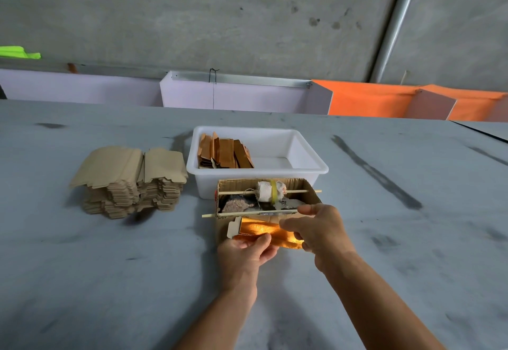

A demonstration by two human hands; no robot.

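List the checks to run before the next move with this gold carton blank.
1. Gold blank held at both ends, by left hand and right hand: ok.
2. Cloth roller resting on its stick across the cardboard box: ok.
3. Roller wet enough to coat: cannot tell.
4. White tub has free floor right of the folded cartons: ok.
5. Stack of flat blanks standing, not toppled: ok.
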